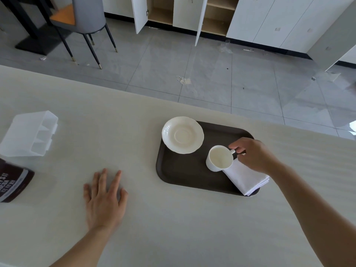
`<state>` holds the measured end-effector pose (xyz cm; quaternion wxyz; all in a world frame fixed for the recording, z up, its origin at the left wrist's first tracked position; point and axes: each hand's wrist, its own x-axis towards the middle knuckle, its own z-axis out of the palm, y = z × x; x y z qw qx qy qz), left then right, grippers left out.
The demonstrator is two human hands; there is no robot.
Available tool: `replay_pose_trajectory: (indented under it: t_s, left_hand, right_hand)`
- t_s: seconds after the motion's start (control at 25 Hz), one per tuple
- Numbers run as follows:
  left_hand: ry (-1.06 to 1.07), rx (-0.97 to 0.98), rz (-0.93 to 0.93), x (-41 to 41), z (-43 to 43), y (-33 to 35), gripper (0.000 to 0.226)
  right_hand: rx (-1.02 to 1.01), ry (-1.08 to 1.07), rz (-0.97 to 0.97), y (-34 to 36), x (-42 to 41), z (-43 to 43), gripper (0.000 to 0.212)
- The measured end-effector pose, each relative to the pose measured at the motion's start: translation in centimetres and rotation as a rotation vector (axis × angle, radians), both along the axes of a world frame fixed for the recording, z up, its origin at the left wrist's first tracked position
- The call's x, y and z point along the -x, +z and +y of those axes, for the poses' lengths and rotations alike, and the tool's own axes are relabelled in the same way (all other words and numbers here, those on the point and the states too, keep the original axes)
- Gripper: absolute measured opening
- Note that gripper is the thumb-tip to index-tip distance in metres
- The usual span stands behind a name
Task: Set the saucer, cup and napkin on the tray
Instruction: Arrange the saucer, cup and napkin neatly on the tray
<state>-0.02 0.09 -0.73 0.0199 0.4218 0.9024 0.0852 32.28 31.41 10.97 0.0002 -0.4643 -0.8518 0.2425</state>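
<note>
A dark brown tray point(185, 170) lies on the white table. A cream saucer point(182, 134) rests on its far left corner, overhanging the rim. An empty white cup point(219, 158) stands upright on the tray, right of the middle. My right hand point(254, 154) pinches the cup's handle from the right. A folded white napkin point(245, 178) lies at the tray's near right corner, partly under the cup and my right hand. My left hand point(105, 197) lies flat on the table, fingers spread, well left of the tray.
A clear plastic container point(28, 133) sits at the table's far left, with a dark brown can point(13, 183) lying near it. The table's far edge runs just behind the tray. Beyond it are grey floor tiles, a chair and open cabinets.
</note>
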Motion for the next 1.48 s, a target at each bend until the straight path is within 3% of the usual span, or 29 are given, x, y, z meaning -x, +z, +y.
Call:
replay_pose_trajectory:
  t_s: [0.12, 0.32, 0.52, 1.08, 1.48]
  left_hand:
    - [-0.006, -0.007, 0.009, 0.1, 0.0, -0.2, 0.060]
    - [-0.012, -0.036, 0.006, 0.0, 0.0, -0.4, 0.060]
    - [-0.013, -0.052, 0.018, -0.1, -0.1, -0.4, 0.060]
    - [-0.016, -0.062, 0.008, 0.0, -0.1, -0.5, 0.060]
    - [-0.018, -0.076, 0.011, -0.2, 0.1, -0.1, 0.060]
  right_hand:
    - [-0.055, 0.037, 0.036, -0.8, -0.2, -0.3, 0.026]
    - [-0.179, 0.118, -0.006, -2.1, -0.2, -0.7, 0.027]
    - [-0.255, 0.108, 0.021, -2.8, -0.6, -1.1, 0.015]
    - [-0.290, -0.332, 0.098, -3.9, -0.2, -4.0, 0.011]
    - [-0.236, -0.623, 0.200, -4.7, 2.1, -5.4, 0.023]
